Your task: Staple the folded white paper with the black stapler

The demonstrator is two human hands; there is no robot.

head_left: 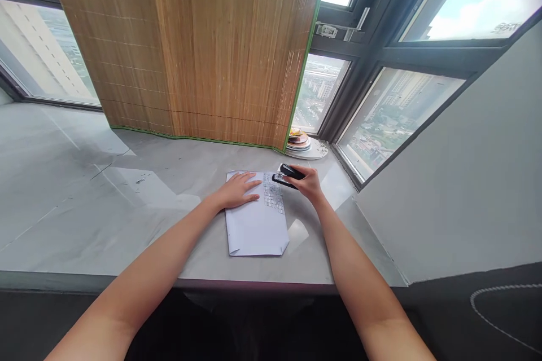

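Observation:
A white sheet or stack of paper (256, 231) lies on the marble-patterned ledge, its two near corners creased or folded. Many small staple-like marks (273, 194) cover its upper right part in rows. My left hand (237, 190) rests flat on the paper's upper left, fingers spread. In my right hand (308, 183) is a black stapler (292, 171), gripped at its back end. The stapler's jaws point left over the paper's upper right edge; whether they touch the paper I cannot tell.
A bamboo blind (203, 51) hangs behind the paper down to the ledge (127, 225). Stacked plates (299, 141) stand in the far right corner by the window. A small heap of dark bits (141, 179) lies on the left. A white wall (457, 180) bounds the right.

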